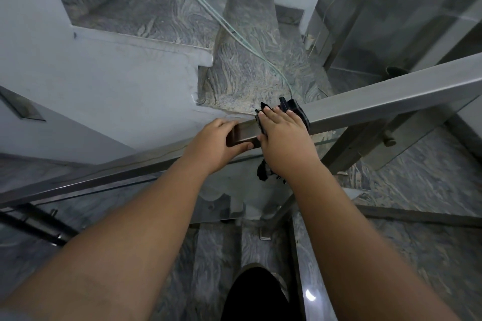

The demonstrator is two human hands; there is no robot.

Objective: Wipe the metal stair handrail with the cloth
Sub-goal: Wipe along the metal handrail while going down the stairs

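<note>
A square-section metal handrail [386, 98] runs from the upper right down to a corner at the frame's middle, then continues down-left as a lower rail [109, 177]. My left hand [216, 146] grips the rail's corner end, fingers wrapped around it. Just to its right, my right hand [284, 138] presses a dark cloth [294, 108] flat over the top of the rail. The cloth's edges stick out beyond my fingertips, and a loose end hangs below my wrist.
Glass balustrade panels [407, 138] with metal fittings stand under the rail. Grey marbled stairs [247, 78] descend beyond it, with thin cables [208, 5] lying across them. A white wall [104, 81] is at the left. My dark-clad leg [255, 294] is below.
</note>
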